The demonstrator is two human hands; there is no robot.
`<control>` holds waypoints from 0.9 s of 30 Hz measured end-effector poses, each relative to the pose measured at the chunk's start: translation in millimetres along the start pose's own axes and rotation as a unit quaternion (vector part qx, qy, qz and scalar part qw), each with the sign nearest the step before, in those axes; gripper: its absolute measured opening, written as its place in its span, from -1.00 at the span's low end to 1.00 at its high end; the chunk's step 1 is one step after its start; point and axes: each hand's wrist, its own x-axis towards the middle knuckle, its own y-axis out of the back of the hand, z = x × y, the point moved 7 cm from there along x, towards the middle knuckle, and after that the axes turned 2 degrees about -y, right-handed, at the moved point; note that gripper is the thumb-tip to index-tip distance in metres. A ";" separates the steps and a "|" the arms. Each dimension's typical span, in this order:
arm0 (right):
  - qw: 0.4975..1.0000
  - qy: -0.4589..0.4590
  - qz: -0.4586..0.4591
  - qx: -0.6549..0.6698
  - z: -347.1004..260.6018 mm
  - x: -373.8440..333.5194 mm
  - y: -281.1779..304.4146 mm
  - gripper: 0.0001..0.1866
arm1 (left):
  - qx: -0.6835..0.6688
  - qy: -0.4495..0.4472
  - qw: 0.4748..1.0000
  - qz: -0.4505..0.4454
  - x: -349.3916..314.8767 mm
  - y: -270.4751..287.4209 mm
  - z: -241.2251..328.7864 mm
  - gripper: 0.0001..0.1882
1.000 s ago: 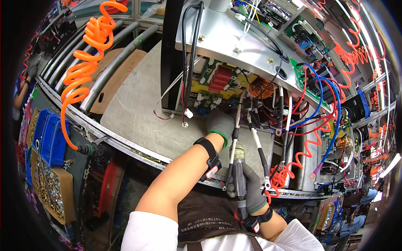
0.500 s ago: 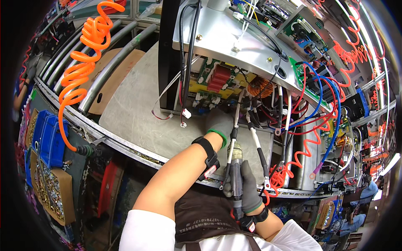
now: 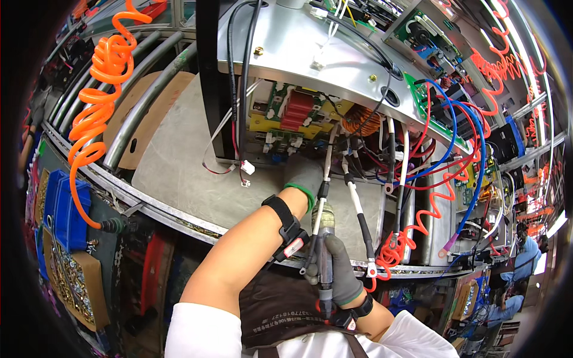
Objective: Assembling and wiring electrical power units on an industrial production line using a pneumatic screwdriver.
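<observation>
My left hand [image 3: 302,174], in a grey glove with a green cuff, reaches under the metal chassis [image 3: 352,65], beside a circuit board [image 3: 286,143] with a red block. Its fingers are hidden in there. Close to my body, my right hand [image 3: 345,271], gloved in grey, is closed around a straight power screwdriver [image 3: 325,259] with a yellowish wrapped front end. The tool points away from me, toward the chassis. A black-and-white cable [image 3: 322,191] with a ring lug runs across it. Another lugged cable [image 3: 358,215] hangs just right of it.
A coiled orange hose [image 3: 98,101] hangs at left over metal rollers [image 3: 143,98]. Blue bins [image 3: 68,209] and a box of screws [image 3: 74,286] stand at lower left. Loose white connectors [image 3: 247,168] dangle by the chassis. Red and blue wires [image 3: 456,137] loop out at right.
The whole view has shifted, so chassis, cables and hands appear slightly farther left. My left hand stays under the chassis, and my right hand keeps its grip on the screwdriver.
</observation>
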 end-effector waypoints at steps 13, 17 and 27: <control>1.000 -0.005 -0.024 0.002 1.2 3.6 -3.4 -0.53 | 0.107 -0.203 0.972 0.057 24.2 -6.3 -4.9 -0.69; 0.999 0.005 -0.045 0.016 -2.8 2.2 -5.7 -0.55 | 0.183 -0.285 0.940 0.051 11.6 -3.0 11.2 -0.71; 0.998 0.017 -0.053 -0.009 -6.3 3.0 -4.3 -0.58 | 0.070 -0.072 0.991 -0.087 -41.9 24.9 46.3 -0.66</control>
